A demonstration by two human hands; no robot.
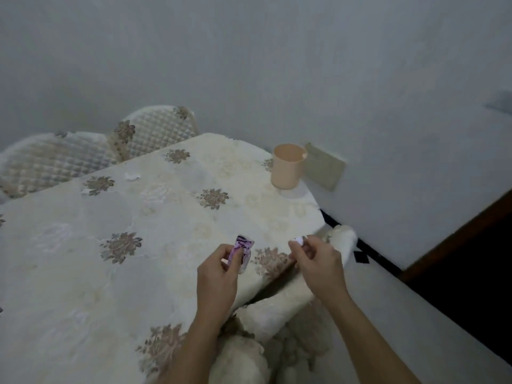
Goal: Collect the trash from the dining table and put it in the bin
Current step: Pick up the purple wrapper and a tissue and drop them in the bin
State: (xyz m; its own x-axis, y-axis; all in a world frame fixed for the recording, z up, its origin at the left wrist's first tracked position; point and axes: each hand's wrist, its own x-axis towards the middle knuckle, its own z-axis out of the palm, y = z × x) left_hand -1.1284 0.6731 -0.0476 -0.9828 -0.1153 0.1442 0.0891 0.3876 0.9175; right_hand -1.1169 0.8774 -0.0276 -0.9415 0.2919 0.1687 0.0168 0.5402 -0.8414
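Observation:
My left hand [217,275] is closed around a crumpled purple wrapper [243,246] above the near right part of the dining table [83,259]. To its right, my right hand [315,261] pinches a small white scrap of paper [298,240] at the table's right edge. Two more white scraps lie on the cream floral tablecloth at the far left: a torn paper piece [132,176] and a smaller bit [86,191]. No bin is in sight.
A peach plastic cup [288,169] stands at the table's far right corner, close to the wall. Two quilted covered chairs [155,128] sit behind the table. Another covered chair [279,306] is tucked under the near right edge. A dark doorway [471,259] opens at right.

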